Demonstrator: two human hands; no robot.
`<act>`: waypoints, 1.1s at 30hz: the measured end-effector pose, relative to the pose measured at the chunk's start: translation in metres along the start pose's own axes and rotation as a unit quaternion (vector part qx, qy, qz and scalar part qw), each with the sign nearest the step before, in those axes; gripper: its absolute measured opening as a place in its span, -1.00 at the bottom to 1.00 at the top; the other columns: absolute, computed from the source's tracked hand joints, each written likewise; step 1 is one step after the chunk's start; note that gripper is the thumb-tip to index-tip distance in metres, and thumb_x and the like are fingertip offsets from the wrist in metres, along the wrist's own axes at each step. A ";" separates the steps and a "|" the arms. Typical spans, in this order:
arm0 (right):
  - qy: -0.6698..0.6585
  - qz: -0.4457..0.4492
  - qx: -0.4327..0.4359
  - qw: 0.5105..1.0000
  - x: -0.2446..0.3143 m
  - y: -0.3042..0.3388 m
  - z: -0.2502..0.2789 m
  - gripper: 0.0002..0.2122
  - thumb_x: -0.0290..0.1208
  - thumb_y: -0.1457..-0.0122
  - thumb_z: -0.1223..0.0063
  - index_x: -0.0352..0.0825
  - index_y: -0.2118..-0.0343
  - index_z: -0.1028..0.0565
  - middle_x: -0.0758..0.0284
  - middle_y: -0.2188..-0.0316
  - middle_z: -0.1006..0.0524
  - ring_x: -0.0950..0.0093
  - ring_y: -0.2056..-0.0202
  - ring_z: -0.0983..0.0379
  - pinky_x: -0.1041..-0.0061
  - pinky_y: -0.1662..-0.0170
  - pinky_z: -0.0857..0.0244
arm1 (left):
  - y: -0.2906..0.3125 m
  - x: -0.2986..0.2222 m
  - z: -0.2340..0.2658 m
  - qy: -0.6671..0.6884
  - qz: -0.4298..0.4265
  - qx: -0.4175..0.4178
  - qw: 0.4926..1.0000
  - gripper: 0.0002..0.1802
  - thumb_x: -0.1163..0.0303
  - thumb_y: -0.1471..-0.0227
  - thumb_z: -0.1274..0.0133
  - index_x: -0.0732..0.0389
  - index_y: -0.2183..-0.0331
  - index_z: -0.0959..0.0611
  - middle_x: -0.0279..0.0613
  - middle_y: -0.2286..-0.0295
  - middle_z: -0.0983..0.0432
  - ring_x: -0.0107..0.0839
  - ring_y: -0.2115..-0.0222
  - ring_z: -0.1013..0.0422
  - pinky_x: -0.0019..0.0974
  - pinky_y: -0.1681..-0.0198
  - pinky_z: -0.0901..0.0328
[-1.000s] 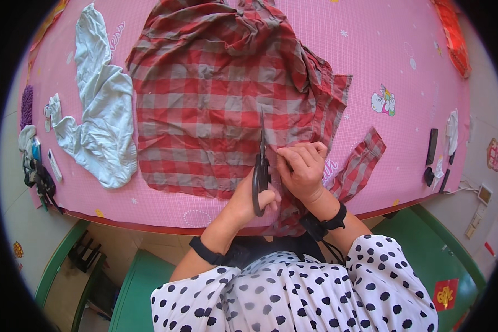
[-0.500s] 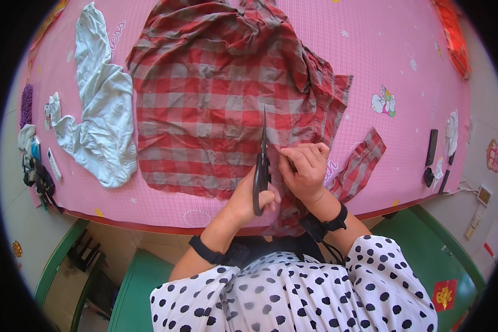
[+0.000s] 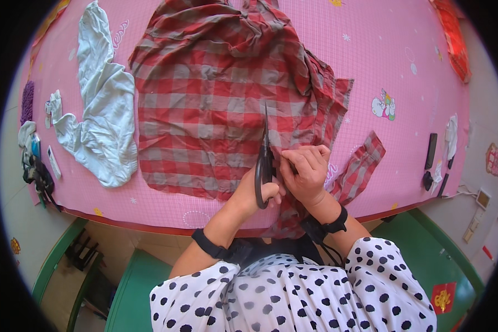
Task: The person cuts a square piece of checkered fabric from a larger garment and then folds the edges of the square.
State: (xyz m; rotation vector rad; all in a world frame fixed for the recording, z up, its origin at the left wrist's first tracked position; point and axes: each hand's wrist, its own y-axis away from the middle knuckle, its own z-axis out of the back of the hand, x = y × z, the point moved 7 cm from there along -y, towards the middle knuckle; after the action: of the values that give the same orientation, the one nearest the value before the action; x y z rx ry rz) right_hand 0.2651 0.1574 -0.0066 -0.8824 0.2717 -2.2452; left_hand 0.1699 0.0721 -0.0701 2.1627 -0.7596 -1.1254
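While left hand (image 3: 253, 192) grips scissors (image 3: 265, 155), right hand (image 3: 307, 172) pinching plaid cloth (image 3: 205, 119), lettered pink tablecloth (image 3: 406, 152)

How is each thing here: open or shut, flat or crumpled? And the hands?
scissors: held, tips toward the picture's top; can't tell if open
left hand: closed around the scissors
checked cloth: spread out, wrinkled, bunched at the top
right hand: curled, seemingly pinching the checked cloth
pale blue cloth: crumpled
pink table cover: spread out
black wristbands: fastened
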 end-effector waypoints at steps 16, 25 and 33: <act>-0.004 -0.001 -0.003 1.000 0.001 0.001 0.002 -0.78 -0.58 0.15 -0.28 -0.26 0.36 -0.57 0.42 0.53 -0.51 0.45 0.45 -0.47 0.38 0.22 -0.12 | -0.008 -0.007 0.003 -0.007 -0.031 0.002 0.999 -0.50 0.42 0.17 0.00 0.34 0.10 -0.37 -0.12 0.59 -0.53 -0.42 0.63 -0.46 -0.44 0.60 -0.29; -0.001 -0.002 -0.008 1.000 0.000 0.002 0.005 -0.77 -0.59 0.16 -0.28 -0.25 0.36 -0.56 0.42 0.53 -0.50 0.45 0.45 -0.47 0.38 0.21 -0.11 | -0.003 -0.009 0.001 -0.002 -0.027 -0.010 1.000 -0.54 0.41 0.16 0.00 0.31 0.13 -0.39 -0.13 0.58 -0.53 -0.41 0.64 -0.46 -0.44 0.61 -0.29; -0.006 -0.004 -0.007 1.000 0.001 0.003 0.009 -0.77 -0.59 0.15 -0.29 -0.26 0.36 -0.56 0.41 0.53 -0.50 0.43 0.44 -0.47 0.37 0.21 -0.11 | -0.015 -0.020 -0.002 0.013 -0.085 -0.017 0.996 -0.60 0.45 0.20 -0.02 0.29 0.20 -0.43 -0.21 0.62 -0.45 -0.45 0.69 -0.38 -0.47 0.66 -0.23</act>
State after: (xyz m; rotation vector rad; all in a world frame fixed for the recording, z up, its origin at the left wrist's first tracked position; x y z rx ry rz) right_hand 0.2717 0.1550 -0.0006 -0.9060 0.2801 -2.2474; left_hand 0.1650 0.0970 -0.0694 2.2419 -0.5502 -1.1840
